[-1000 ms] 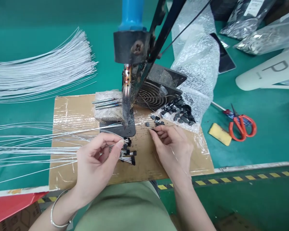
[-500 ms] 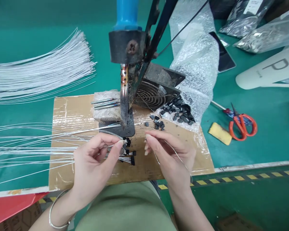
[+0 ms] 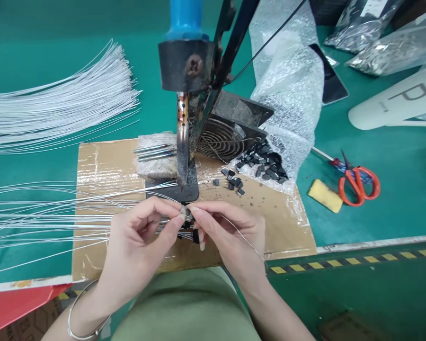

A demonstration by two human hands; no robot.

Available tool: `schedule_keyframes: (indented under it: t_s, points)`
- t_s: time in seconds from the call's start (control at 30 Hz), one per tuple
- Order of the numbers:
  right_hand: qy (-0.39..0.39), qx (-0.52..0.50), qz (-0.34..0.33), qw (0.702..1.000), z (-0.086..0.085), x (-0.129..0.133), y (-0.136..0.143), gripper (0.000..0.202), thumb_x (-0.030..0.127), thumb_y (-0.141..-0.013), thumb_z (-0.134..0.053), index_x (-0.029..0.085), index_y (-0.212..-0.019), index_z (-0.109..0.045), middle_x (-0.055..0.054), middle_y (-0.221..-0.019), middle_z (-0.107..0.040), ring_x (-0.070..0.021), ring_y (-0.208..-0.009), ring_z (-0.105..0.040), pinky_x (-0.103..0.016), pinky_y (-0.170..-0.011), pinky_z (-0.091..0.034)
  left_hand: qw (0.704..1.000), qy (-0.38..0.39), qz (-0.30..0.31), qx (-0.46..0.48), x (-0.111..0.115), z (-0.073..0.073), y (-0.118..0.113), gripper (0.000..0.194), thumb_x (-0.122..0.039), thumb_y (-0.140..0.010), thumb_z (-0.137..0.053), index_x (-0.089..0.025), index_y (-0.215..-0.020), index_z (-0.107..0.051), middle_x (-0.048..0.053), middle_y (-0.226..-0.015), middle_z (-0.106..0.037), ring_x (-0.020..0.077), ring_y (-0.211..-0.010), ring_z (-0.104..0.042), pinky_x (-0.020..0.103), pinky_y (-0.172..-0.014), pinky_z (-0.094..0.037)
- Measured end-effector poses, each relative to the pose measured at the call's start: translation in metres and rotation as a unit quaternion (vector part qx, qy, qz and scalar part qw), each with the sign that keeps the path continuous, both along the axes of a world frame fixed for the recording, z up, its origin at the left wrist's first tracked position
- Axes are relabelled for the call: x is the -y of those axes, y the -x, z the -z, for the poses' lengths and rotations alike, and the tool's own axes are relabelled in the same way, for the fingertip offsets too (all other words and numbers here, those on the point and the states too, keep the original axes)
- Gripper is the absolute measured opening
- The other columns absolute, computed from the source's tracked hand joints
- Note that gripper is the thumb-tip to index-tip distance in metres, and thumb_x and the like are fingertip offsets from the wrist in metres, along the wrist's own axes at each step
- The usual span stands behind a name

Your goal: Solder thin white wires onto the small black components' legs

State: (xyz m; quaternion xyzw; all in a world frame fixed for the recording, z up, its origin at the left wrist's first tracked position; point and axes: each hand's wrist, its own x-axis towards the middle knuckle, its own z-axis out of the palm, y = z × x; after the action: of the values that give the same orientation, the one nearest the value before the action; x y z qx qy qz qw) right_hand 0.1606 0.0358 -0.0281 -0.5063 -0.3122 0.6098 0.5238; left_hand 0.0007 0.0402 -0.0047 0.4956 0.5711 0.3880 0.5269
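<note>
My left hand (image 3: 142, 237) is closed, thumb and forefinger pinching a small connector (image 3: 189, 214) with pins; the fingers hide most of it. My right hand (image 3: 230, 232) is closed in a pinch on a thin silvery solder wire (image 3: 241, 235), which trails back over the hand towards the wrist. Both sets of fingertips meet just below the tip of the mounted soldering iron (image 3: 182, 142). Under the hands lie several white wires (image 3: 92, 219) ending in black connectors (image 3: 196, 236), partly covered by the fingers.
A cardboard sheet (image 3: 287, 227) covers the bench front. Behind the iron stands a fan (image 3: 220, 137); loose black housings (image 3: 266, 163) spill from bubble wrap (image 3: 287, 94). Scissors (image 3: 358, 187), a yellow sponge (image 3: 324, 195) and a white cup (image 3: 394, 102) lie right, a wire bundle (image 3: 64, 109) left.
My right hand has moved left with the solder wire, bringing its fingertips against those of my left hand. The left hand has stayed nearly in place.
</note>
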Motion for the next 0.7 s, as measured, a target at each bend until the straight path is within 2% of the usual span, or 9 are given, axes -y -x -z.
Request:
schedule_keyframes:
  t_s: [0.37, 0.53, 0.63, 0.7]
  points:
    - [-0.002, -0.010, -0.003, 1.000, 0.0031, 0.0014, -0.0006, 0.010, 0.023, -0.085, -0.084, 0.031, -0.089, -0.089, 0.001, -0.068, -0.073, -0.0093, -0.047, -0.059, -0.021, -0.041, -0.052, 1.000, 0.017, 0.012, 0.020, -0.0030, -0.0023, -0.0001, 0.015, -0.012, -0.091, -0.073, -0.023, -0.082, -0.077, -0.001, -0.090, -0.079, 0.0112, -0.077, -0.071, 0.019, -0.071, -0.055]
    - [-0.026, 0.006, -0.008, 1.000, 0.0055, 0.0022, -0.0018, 0.013, 0.021, -0.087, -0.083, 0.033, -0.091, -0.088, 0.002, -0.070, -0.072, -0.0082, -0.048, -0.058, -0.021, -0.043, -0.048, 0.998, 0.053, 0.022, -0.001, -0.0044, -0.0060, -0.0014, 0.014, -0.016, -0.093, -0.073, -0.023, -0.081, -0.076, -0.001, -0.089, -0.079, 0.0105, -0.075, -0.069, 0.018, -0.065, -0.051]
    - [-0.064, 0.081, -0.013, 0.995, 0.0071, 0.0051, -0.0046, 0.015, 0.028, -0.098, -0.073, 0.032, -0.100, -0.087, 0.002, -0.072, -0.066, -0.0090, -0.055, -0.057, -0.024, -0.050, -0.048, 0.998, 0.057, 0.018, -0.005, -0.0043, -0.0062, -0.0014, 0.013, -0.017, -0.092, -0.074, -0.023, -0.080, -0.076, -0.001, -0.089, -0.079, 0.0108, -0.076, -0.069, 0.019, -0.065, -0.050]
    - [-0.096, 0.124, -0.021, 0.987, 0.0088, 0.0080, -0.0071, 0.030, 0.034, -0.108, -0.054, 0.031, -0.113, -0.083, 0.001, -0.076, -0.059, -0.0105, -0.061, -0.056, -0.026, -0.056, -0.048, 0.998, 0.058, 0.010, -0.012, -0.0047, -0.0053, -0.0013, 0.012, -0.019, -0.091, -0.075, -0.023, -0.080, -0.076, -0.001, -0.090, -0.079, 0.0118, -0.078, -0.070, 0.019, -0.063, -0.049]
